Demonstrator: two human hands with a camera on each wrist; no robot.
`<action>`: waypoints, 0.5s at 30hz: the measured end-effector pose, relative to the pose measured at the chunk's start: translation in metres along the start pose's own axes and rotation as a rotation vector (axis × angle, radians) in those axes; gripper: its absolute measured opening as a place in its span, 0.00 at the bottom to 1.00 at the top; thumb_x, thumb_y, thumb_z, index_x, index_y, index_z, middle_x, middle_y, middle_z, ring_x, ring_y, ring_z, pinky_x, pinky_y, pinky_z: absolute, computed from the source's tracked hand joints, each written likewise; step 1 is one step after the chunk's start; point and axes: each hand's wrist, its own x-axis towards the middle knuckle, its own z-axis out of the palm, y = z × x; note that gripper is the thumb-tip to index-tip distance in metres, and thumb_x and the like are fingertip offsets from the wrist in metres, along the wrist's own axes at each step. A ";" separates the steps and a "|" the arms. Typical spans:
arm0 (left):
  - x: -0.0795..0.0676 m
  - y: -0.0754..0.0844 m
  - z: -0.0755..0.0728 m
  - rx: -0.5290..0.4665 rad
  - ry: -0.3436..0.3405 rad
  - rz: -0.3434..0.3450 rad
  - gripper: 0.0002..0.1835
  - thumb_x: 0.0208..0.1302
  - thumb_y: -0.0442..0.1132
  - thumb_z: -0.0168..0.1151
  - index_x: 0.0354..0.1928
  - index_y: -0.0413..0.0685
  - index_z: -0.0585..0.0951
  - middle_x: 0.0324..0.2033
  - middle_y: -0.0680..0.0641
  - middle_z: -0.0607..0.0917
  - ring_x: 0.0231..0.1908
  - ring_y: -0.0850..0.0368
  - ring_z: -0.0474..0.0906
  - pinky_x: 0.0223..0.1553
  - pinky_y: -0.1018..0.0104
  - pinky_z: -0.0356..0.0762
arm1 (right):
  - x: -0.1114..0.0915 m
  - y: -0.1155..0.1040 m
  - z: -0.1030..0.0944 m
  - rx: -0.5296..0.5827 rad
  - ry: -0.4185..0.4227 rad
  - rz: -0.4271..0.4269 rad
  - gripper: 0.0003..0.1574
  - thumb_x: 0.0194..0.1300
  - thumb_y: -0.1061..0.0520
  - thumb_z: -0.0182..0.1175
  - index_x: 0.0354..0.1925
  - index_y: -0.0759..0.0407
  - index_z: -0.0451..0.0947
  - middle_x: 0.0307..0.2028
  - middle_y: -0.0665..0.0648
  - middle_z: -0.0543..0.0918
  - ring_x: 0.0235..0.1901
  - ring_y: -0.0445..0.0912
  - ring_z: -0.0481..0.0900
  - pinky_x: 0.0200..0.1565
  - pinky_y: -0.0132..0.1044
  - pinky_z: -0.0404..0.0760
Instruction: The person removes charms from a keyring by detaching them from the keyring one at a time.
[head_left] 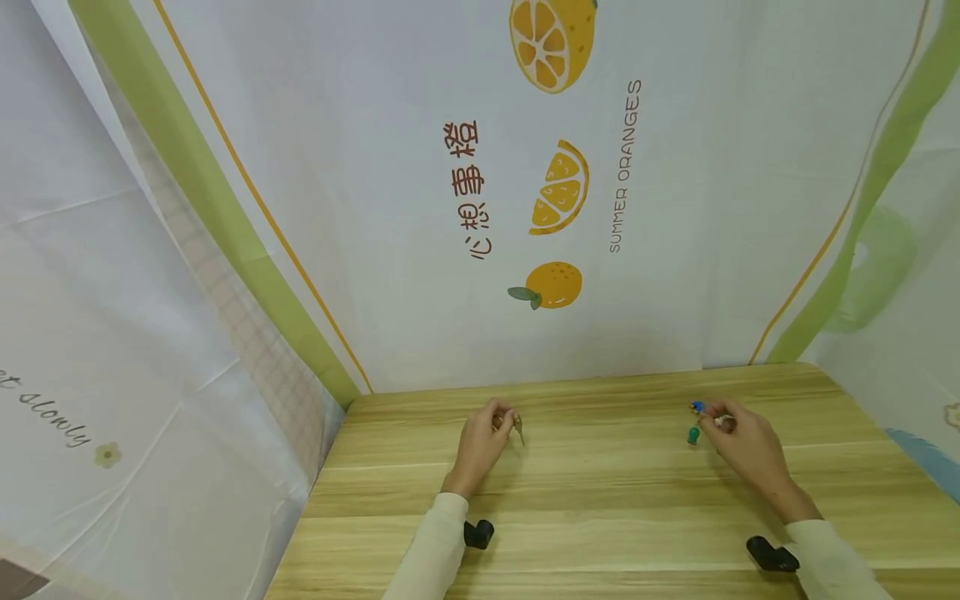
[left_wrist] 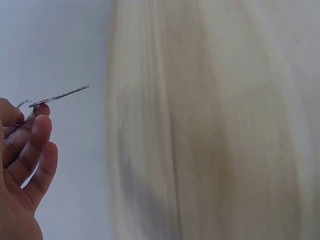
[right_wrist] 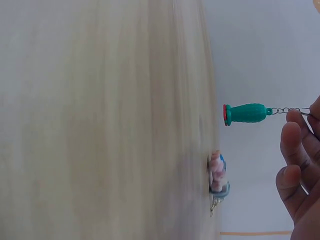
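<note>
My left hand point(head_left: 480, 446) is over the left part of the table, thumb and fingers pinching a thin metal ring point(left_wrist: 23, 103). From that ring a single metal key point(left_wrist: 60, 95) sticks out past the fingertips; in the head view the key point(head_left: 520, 430) points down. On the right, my right hand point(head_left: 752, 448) pinches the end of a short metal chain point(right_wrist: 285, 110). A green keychain charm point(right_wrist: 247, 113) with a red rim hangs from this chain. Beyond it lies a small figurine charm point(right_wrist: 218, 174), pink and blue with a bit of chain, on the table.
The wood-grain table point(head_left: 585, 500) runs back to a white cloth point(head_left: 375, 208) printed with oranges. Black pieces, apparently wrist mounts, show beside the left sleeve point(head_left: 431, 542) and the right sleeve point(head_left: 832, 554). Another hanging cloth point(head_left: 112, 333) borders the left side.
</note>
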 end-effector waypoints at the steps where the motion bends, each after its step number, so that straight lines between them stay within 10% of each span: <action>1: 0.000 -0.001 0.000 0.000 0.000 -0.004 0.10 0.72 0.42 0.57 0.45 0.45 0.83 0.33 0.53 0.87 0.29 0.66 0.79 0.29 0.75 0.77 | 0.000 0.000 -0.001 -0.003 0.001 0.009 0.07 0.67 0.53 0.60 0.39 0.55 0.79 0.30 0.56 0.85 0.25 0.26 0.73 0.23 0.29 0.72; 15: -0.004 -0.015 0.001 -0.009 -0.010 -0.036 0.07 0.70 0.40 0.59 0.44 0.45 0.82 0.33 0.52 0.87 0.27 0.68 0.77 0.26 0.76 0.75 | -0.007 0.011 -0.010 -0.025 -0.020 0.047 0.09 0.67 0.53 0.62 0.40 0.57 0.78 0.34 0.60 0.86 0.25 0.24 0.72 0.22 0.30 0.70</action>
